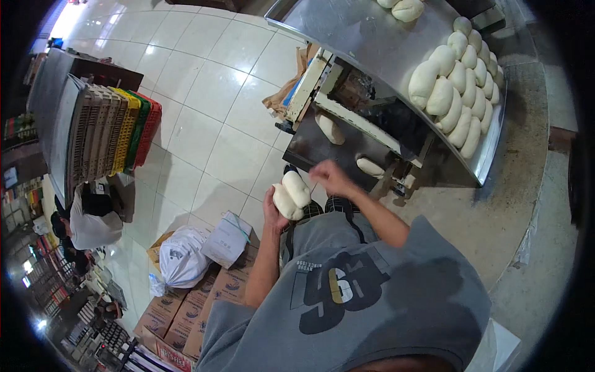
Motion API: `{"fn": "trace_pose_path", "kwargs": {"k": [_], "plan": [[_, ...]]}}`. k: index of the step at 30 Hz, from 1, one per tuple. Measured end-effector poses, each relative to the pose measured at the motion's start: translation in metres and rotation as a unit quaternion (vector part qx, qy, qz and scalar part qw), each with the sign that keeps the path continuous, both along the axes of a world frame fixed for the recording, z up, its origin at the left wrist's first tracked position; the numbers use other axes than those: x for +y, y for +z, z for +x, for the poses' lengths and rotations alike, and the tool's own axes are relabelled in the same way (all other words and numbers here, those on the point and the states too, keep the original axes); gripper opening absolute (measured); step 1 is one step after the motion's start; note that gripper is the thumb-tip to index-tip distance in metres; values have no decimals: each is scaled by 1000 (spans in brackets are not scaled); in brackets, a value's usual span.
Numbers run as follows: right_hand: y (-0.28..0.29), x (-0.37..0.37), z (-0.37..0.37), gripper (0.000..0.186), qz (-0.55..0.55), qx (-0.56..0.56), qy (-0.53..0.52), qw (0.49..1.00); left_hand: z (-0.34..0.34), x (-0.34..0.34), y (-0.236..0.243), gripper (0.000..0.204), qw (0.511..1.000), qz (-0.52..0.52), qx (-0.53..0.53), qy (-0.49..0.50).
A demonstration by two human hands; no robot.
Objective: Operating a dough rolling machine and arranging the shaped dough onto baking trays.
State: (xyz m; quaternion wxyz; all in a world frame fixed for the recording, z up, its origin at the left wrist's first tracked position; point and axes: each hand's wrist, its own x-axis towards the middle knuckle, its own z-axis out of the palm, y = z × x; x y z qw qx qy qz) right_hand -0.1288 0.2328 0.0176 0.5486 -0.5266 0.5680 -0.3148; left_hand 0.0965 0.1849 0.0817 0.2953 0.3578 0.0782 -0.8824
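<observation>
Two smooth, pale dough pieces lie side by side in my left hand [274,212]: one dough piece [285,201] against the palm, the other dough piece [297,188] to its right. My left fingers wrap the outer side. Just right of them, my right hand [333,178] hovers apart from the dough, fingers loosely bent and nothing visible in them. Beyond it, a dark metal surface [304,146] under a cream-framed machine [356,119] carries a long dough piece [330,129] and a second dough piece [370,167].
Rows of shaped dough [458,80] fill the right side of a metal table [353,28] above the machine. Stacked crates [118,130] stand at left. Cardboard boxes [192,310], a white sack [183,255] and a pale box [228,240] sit at lower left. Another person [93,223] is farther left.
</observation>
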Motion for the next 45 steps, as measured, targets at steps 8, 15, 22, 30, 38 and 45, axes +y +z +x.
{"fn": "trace_pose_path", "kwargs": {"k": [8,15,22,30,38,45], "plan": [[-23,-90,-45,61,145,364,-189,901,11,-4,15,57,998,-16,-61,19],[48,-32,-11,34,182,-305,-244,902,2,-7,7,56,1000,4,-8,-12],[74,32,11,69,147,-237,-232,932,-30,-15,11,50,996,24,33,-85],[-4,86,-78,56,148,479,-89,861,-34,-1,21,65,992,6,74,-105],[13,96,-78,48,116,156,-375,906,-29,-5,23,67,992,-2,46,-118],[132,60,-19,49,172,-547,-403,713,-50,-14,16,61,978,-1,108,-181]]}}
